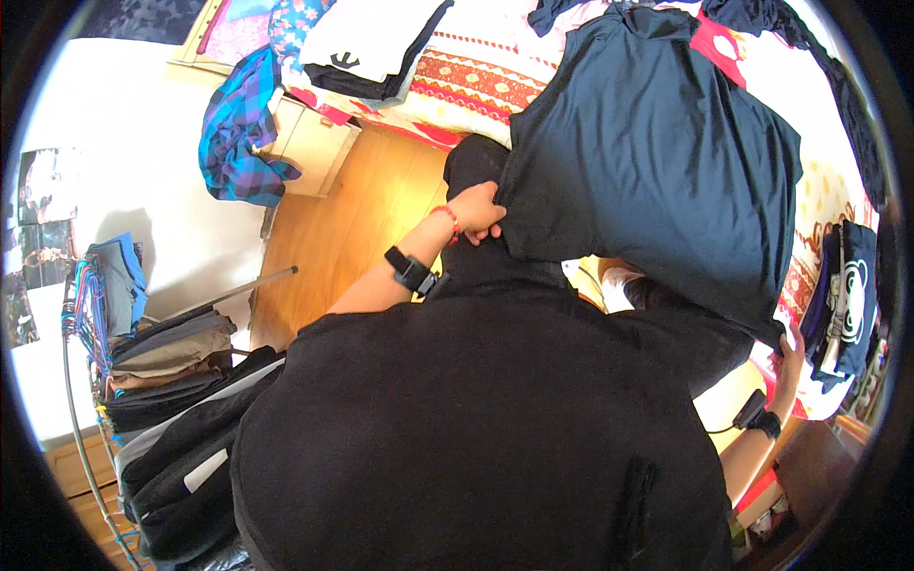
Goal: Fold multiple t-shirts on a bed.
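Note:
A dark blue-black shirt (657,143) lies spread over the bed in front of me, its collar end at the far side and its hem toward me. My left hand (478,211) is closed at the shirt's near left corner, pinching the edge above my black-clad knee. At the near right corner, my right hand (790,354) grips the hem between thumb and fingers. The cloth between both hands is fairly flat, with soft creases.
The bed has a patterned red and cream cover (476,81). Folded white and black clothes (367,48) lie at its far left, more folded clothes (843,295) at the right. A plaid cloth (243,133) hangs over a cabinet. A rack of clothes (171,371) stands left.

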The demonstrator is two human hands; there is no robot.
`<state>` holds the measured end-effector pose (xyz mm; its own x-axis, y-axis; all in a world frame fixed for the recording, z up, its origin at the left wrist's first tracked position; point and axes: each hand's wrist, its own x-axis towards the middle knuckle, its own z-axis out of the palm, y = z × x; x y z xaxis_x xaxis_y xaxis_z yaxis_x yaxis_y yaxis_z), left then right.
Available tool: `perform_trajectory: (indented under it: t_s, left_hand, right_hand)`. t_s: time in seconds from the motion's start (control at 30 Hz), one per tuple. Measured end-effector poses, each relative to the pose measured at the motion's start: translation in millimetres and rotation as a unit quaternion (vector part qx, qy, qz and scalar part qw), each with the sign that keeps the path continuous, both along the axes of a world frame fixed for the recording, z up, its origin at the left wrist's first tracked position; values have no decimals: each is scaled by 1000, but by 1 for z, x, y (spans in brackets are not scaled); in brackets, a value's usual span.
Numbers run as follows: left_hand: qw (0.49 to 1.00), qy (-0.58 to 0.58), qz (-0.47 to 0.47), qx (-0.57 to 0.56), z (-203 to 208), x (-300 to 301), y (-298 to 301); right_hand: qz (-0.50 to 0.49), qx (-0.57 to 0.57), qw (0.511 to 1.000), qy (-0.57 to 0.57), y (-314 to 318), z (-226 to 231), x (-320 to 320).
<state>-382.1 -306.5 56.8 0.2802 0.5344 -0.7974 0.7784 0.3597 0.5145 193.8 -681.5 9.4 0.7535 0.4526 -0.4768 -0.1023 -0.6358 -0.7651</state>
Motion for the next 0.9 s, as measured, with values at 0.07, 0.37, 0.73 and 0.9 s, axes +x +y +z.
perform_trajectory:
  t_s: [0.07,0.37,0.73,0.9]
  left_hand:
    - [998,-46,-36,-19,5,8,28]
    - [875,-375,304,-13,-32,51,104]
    - [891,-55,83,443,-78,55,63]
    - [906,-98,103,399,-71,77,80]
  right_hand:
    - [17,119,988,92,30,39,0]
    - [-118,210,944,226,74,-41,81]
    - [-59,-26,981,-181,96,-74,41]
    - [-79,30,971,-221,48,-103,82]
